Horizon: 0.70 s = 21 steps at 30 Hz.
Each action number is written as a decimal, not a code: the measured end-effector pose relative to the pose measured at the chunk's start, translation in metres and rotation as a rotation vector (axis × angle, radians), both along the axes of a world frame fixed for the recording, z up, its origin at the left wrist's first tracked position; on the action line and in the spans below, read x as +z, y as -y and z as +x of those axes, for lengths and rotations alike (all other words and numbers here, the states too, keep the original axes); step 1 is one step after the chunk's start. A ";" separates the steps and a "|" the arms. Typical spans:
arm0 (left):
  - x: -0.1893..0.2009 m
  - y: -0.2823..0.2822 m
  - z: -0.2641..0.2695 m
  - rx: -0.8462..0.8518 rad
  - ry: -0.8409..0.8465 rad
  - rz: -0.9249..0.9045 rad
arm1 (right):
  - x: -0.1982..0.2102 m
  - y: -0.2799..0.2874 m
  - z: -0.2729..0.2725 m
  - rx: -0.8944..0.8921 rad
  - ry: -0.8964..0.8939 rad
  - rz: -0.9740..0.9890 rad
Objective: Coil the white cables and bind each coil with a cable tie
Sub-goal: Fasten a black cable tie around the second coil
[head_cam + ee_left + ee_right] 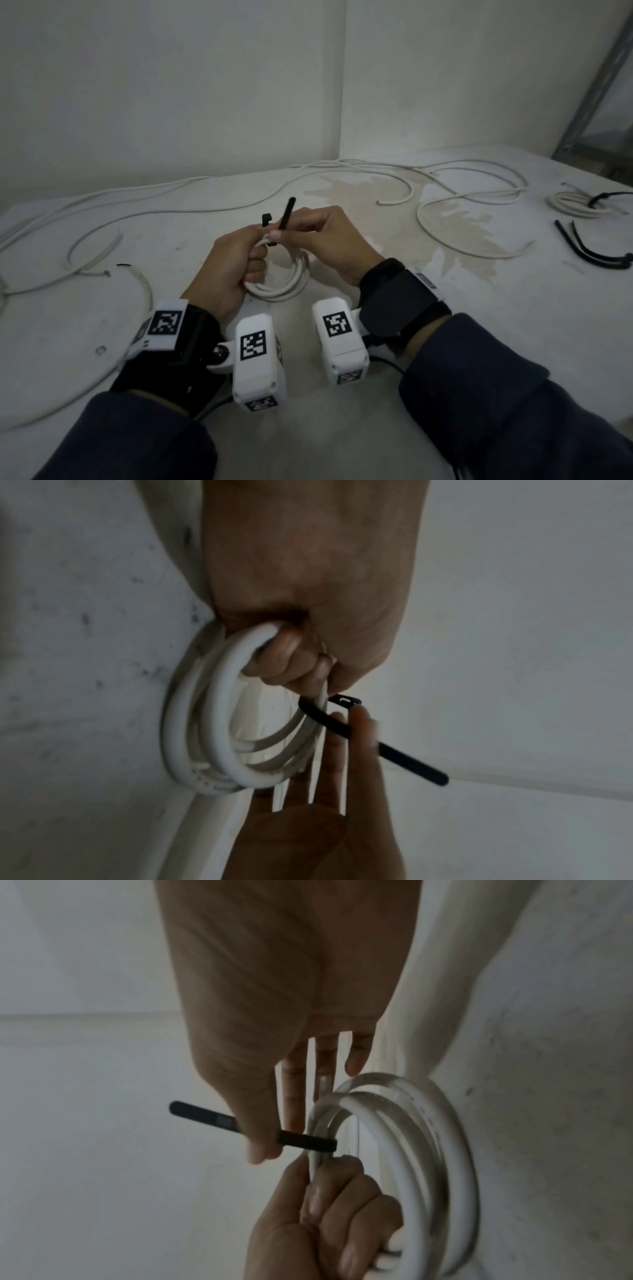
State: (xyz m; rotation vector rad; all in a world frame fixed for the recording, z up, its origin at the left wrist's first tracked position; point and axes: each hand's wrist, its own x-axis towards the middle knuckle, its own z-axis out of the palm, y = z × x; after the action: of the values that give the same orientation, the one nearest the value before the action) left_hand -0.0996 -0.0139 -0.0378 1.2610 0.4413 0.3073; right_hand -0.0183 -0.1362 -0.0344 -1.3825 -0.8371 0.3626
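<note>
My left hand [239, 260] grips a small coil of white cable [291, 277] upright over the table, fingers curled round its top strands [291, 653]. A black cable tie [285, 214] passes under the coil's top; its head [266, 219] sticks up beside my left fingers. My right hand [325, 240] pinches the tie's tail between thumb and forefinger [260, 1139], the other fingers straight behind the coil [394, 1137]. In the left wrist view the tie [404, 761] runs across the coil [219, 723] toward the right hand [356, 737].
Loose white cables [445, 205] sprawl over the white table [513, 325] at the back and left [85, 246]. A bound coil [575, 204] lies far right, with spare black ties [589, 251] in front of it. A metal rack leg [592, 85] stands at the right corner.
</note>
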 end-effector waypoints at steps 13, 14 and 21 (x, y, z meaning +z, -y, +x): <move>-0.002 0.007 -0.001 0.033 0.070 0.102 | 0.013 -0.002 -0.008 -0.129 0.019 0.072; -0.002 0.009 -0.001 0.035 0.079 0.111 | 0.013 -0.003 -0.008 -0.134 0.028 0.054; -0.005 0.010 -0.002 0.039 0.111 0.187 | 0.010 -0.006 -0.008 -0.080 0.072 -0.011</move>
State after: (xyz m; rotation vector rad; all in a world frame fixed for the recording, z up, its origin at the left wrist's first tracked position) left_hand -0.1018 -0.0235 -0.0428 1.4109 0.3479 0.4574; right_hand -0.0260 -0.1303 -0.0249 -1.4423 -0.8370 0.2572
